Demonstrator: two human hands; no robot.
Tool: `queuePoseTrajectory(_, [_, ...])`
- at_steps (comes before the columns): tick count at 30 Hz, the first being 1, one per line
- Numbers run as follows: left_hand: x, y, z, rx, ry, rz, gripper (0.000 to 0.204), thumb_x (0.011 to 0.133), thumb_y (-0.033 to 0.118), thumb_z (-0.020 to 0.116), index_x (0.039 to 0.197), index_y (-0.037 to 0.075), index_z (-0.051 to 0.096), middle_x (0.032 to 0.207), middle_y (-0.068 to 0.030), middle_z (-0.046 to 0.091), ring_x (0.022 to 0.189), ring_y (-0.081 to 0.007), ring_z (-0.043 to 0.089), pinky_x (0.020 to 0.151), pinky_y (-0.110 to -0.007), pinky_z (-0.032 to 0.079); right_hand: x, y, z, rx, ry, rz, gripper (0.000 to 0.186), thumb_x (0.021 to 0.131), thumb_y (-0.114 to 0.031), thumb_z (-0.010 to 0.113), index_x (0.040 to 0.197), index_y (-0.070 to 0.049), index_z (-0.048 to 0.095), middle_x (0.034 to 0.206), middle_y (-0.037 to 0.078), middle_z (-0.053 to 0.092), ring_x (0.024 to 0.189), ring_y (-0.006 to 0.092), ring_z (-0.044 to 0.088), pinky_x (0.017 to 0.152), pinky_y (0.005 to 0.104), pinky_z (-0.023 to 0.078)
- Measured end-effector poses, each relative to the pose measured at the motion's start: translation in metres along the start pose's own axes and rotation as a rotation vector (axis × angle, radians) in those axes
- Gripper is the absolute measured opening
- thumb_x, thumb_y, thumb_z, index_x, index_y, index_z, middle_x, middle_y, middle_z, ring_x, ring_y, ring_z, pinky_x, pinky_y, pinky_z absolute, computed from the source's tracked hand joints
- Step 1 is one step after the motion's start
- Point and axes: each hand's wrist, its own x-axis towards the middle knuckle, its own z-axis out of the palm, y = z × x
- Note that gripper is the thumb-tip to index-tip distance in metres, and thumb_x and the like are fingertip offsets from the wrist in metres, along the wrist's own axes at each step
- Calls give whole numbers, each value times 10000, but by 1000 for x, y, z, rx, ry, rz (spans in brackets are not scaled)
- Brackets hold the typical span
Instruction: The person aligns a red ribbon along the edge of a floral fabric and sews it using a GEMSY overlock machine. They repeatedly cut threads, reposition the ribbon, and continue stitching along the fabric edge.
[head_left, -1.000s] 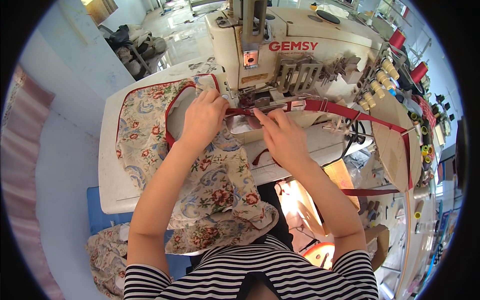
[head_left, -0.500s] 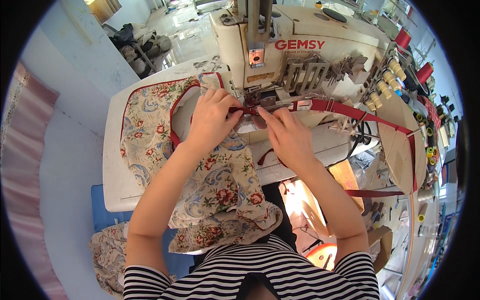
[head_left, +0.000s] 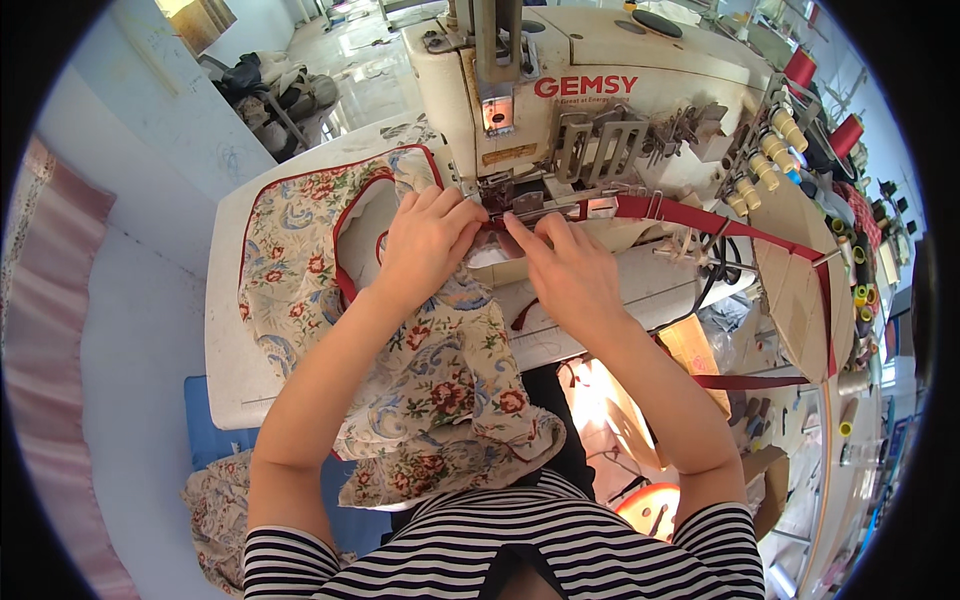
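Note:
A cream industrial sewing machine [head_left: 600, 100] stands at the top centre. A floral fabric piece [head_left: 300, 260] edged with red binding lies on the white table [head_left: 225, 370] and drapes toward my lap. My left hand [head_left: 425, 245] presses the fabric down just left of the presser foot [head_left: 500, 195]. Touching the red binding tape [head_left: 700, 218] and the fabric edge, my right hand [head_left: 565, 270] has its fingers pinched right at the foot. The tape runs off to the right through a folder guide. The needle itself is hidden.
Thread cones [head_left: 830, 135] and spools line the right side. A tan cardboard piece [head_left: 795, 290] sits right of the machine. More floral fabric [head_left: 215, 500] lies on a blue bin at lower left. A pink curtain [head_left: 50, 330] hangs at far left.
Both hands have slid up and closer together toward the presser foot, bringing the fabric edge with them.

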Motion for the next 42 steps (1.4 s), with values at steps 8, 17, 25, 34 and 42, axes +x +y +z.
queuePoseTrajectory(8, [1, 1, -2, 155, 3, 174, 99, 689, 139, 630, 787, 135, 622, 767, 5, 512, 774, -171, 498, 713, -305, 373, -1, 1, 0, 2, 7, 0, 474, 738, -42, 616, 1201, -127, 564, 841, 32, 475, 756, 200, 544, 641, 327, 480])
queuePoseTrajectory(17, [4, 6, -8, 357, -81, 261, 76, 694, 157, 600, 765, 130, 606, 794, 4, 520, 810, -163, 485, 749, -307, 372, -1, 2, 0, -20, -2, -29, 493, 716, -42, 617, 1202, -115, 568, 854, 32, 479, 763, 192, 547, 642, 322, 480])
queuePoseTrajectory(25, [-1, 8, -9, -113, -101, -33, 92, 756, 72, 610, 846, 88, 606, 848, -41, 559, 825, -212, 509, 757, -336, 379, -1, 3, 2, -23, -1, -13, 500, 714, -53, 613, 1207, -123, 567, 870, 28, 477, 781, 190, 546, 648, 319, 483])
queuePoseTrajectory(34, [6, 17, -7, -134, -135, -217, 111, 810, 173, 650, 848, 71, 633, 757, -64, 591, 737, -236, 529, 734, -344, 375, -21, 21, -32, 398, 69, 258, 290, 827, -55, 572, 1112, -111, 589, 936, 71, 551, 731, 246, 593, 612, 338, 494])
queuePoseTrajectory(42, [5, 17, -9, -141, -93, -203, 79, 790, 104, 651, 848, 58, 625, 720, -53, 578, 704, -223, 503, 695, -321, 374, -32, 101, -84, 37, 179, 367, 278, 827, -39, 576, 1099, -92, 593, 1066, 95, 583, 804, 316, 616, 680, 366, 510])
